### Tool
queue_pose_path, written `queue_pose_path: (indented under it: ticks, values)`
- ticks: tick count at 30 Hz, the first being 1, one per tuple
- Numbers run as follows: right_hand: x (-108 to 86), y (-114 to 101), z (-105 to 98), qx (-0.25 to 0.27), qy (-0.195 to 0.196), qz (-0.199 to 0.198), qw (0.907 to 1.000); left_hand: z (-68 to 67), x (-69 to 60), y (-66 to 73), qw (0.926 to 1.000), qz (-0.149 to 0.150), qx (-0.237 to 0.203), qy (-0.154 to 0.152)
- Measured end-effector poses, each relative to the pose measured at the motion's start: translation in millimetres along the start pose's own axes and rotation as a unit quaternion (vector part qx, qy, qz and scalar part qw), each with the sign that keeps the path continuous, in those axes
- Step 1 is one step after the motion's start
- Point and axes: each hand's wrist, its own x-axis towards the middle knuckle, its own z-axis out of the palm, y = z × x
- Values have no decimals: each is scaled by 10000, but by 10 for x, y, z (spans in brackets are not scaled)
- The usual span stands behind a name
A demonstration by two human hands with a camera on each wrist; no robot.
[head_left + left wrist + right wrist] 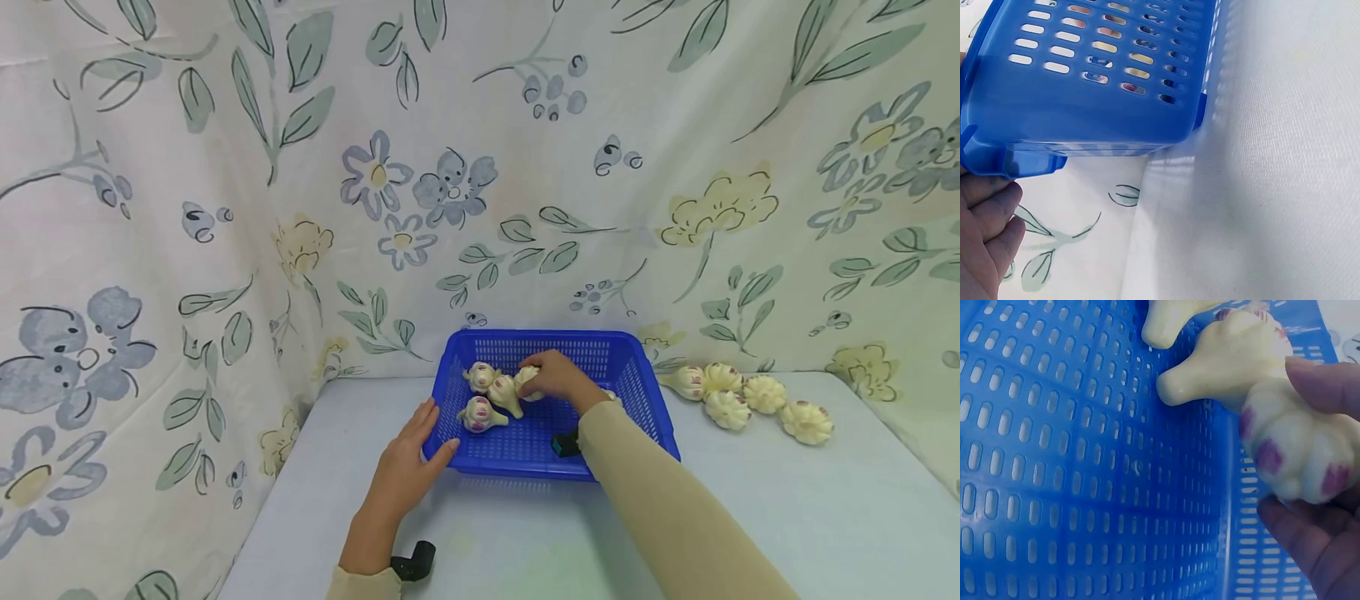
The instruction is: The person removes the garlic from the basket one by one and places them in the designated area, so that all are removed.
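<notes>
A blue perforated plastic basket [551,335] stands on the table by the cloth backdrop. My right hand [557,375] reaches inside and holds a garlic bulb [1297,447], pinched between thumb and fingers. Touching that bulb is another garlic bulb [506,393] in the basket, its stem showing. Two more, a rear garlic bulb [481,377] and a front garlic bulb [478,414], lie near the left wall. My left hand [407,458] rests against the basket's front left corner, fingers extended along the rim. Part of a pale bulb [612,396] shows beside my right sleeve.
Several garlic bulbs [727,410] lie grouped on the white table [750,500] right of the basket. Floral cloth [480,167] hangs behind and at the left. Black devices sit at both wrists, the left device [416,562] and the right device [566,443].
</notes>
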Motion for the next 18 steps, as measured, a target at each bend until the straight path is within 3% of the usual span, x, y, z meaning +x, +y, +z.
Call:
queue_pose_path:
  ticks: [6, 18]
  values:
    - [-15, 27, -29, -229, 46, -128, 9996, 8, 5, 6, 9999, -62, -57, -84]
    - [-135, 19, -169, 32, -25, 101, 9999, -2, 11, 23, 9998, -178, -1, -90]
